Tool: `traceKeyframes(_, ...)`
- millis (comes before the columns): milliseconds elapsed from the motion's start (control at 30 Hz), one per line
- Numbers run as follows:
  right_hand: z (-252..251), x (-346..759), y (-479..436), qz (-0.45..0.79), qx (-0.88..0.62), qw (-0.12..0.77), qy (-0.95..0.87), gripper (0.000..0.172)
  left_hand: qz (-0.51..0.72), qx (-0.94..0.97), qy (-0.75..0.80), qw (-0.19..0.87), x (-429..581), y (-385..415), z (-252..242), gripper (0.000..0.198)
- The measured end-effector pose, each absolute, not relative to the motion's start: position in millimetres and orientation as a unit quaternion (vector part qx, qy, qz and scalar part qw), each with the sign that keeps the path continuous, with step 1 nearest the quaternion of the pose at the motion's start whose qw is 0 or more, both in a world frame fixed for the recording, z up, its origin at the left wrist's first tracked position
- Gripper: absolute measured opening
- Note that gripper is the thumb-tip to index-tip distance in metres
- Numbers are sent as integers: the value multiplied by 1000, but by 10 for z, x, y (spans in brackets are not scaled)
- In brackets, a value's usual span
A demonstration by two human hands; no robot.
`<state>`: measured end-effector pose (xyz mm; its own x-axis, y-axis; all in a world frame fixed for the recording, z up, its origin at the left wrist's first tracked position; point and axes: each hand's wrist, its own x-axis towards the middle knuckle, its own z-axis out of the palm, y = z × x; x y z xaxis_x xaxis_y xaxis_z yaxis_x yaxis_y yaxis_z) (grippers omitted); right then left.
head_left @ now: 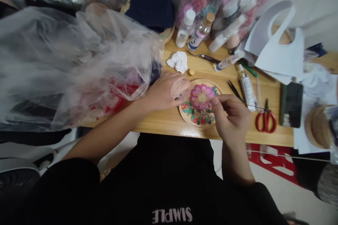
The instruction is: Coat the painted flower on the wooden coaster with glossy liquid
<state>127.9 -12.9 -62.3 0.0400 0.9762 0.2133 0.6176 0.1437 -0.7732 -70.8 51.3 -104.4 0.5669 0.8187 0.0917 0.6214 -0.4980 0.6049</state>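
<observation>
Two hands [167,90] [233,115], left curled around a small pale cup [177,89], right pinching a thin stick [255,106], floral disc [188,121] between.

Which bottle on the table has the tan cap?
The upright bottle with the blue and white label, just right of the white-capped bottle. Its cap is tan; the other bottles have white or pale tops.
</observation>
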Motion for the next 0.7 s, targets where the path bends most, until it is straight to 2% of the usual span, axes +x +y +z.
traceKeyframes(133,-624,1134,4,224,-573,377,-692,15,199,868,399,217,-710,516,-1027,16)
traceKeyframes(367,-692,1072,166,209,-558,305,-743,17,209,882,382,180,-716,508,-1021,13)
traceKeyframes(533,-751,1111,192,302,-579,293,-698,16,195,869,402,212,-717,507,-1017,12)
traceKeyframes(700,-803,1156,172,396,-566,342,-637,19,185,868,401,227,-711,510,-990,9)
